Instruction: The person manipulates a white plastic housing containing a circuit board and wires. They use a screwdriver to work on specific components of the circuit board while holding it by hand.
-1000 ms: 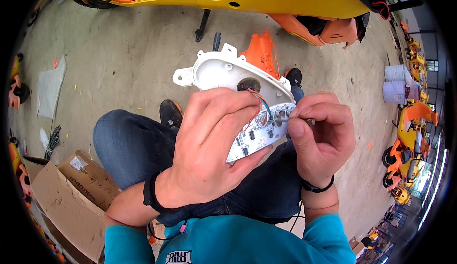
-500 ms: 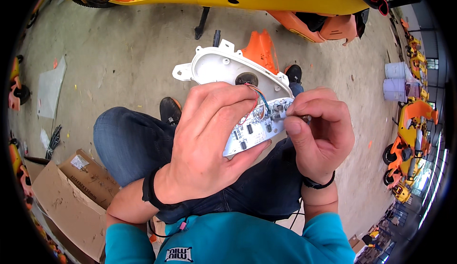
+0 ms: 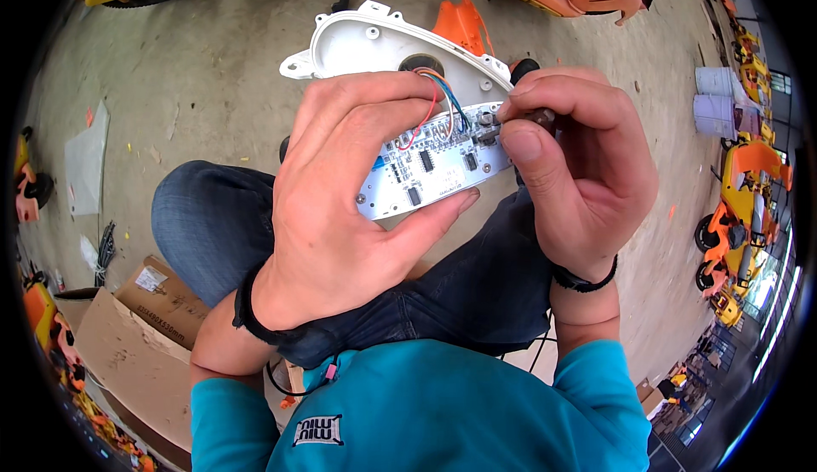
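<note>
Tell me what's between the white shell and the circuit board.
The head view shows thin coloured wires and fingers of the left hand between the white shell and circuit board.

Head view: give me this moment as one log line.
left hand: holds circuit board | right hand: pinches small dark object at board's right end | white housing: beyond board | coloured wires: meet board

The circuit board (image 3: 442,165) sat between left grip (image 3: 328,187) and right grip (image 3: 587,161), before the housing (image 3: 353,45); a carton (image 3: 132,336) lay left, buckets (image 3: 715,117) right.
</note>
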`<state>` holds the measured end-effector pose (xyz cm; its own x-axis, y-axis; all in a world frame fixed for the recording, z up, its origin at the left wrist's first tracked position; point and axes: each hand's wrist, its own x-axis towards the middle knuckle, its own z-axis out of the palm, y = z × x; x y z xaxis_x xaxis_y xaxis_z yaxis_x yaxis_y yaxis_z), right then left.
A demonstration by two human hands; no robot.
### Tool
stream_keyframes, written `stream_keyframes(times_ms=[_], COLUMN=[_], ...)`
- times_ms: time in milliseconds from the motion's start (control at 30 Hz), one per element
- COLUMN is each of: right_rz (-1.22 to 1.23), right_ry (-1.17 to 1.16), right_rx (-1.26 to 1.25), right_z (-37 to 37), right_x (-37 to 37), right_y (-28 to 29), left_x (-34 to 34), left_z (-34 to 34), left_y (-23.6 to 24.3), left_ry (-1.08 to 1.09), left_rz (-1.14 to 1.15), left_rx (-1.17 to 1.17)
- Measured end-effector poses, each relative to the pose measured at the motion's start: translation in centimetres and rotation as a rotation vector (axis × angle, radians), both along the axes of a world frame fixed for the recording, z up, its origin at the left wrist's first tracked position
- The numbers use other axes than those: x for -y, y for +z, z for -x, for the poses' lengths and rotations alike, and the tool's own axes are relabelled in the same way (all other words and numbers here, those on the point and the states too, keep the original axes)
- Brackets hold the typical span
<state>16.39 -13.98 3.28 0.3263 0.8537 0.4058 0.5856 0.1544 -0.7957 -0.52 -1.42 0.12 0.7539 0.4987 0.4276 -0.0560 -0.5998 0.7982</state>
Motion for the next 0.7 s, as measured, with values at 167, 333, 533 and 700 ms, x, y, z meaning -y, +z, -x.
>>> stream_keyframes(times_ms=[167,333,533,700], right_rz=[0.023,0.028,0.020,0.023], right_ry=[-0.018,0.021,0.025,0.040], right_rx=[-0.008,0.023,0.022,0.024], right_z=[0.18,-0.34,-0.36,-0.44], right_x=[-0.20,-0.16,-0.38,-0.34], right_y=[0.41,0.46,0.45,0.58], left_x=[0.16,0.02,-0.18,0.01], left_z=[-0.02,0.04,-0.08,-0.05], left_y=[-0.10,-0.22,-0.35,-0.03], left_ry=[-0.008,-0.018,-0.031,-0.010], left_rz=[0.032,0.019,0.021,0.017], left_rx=[-0.033,-0.046,-0.047,-0.062])
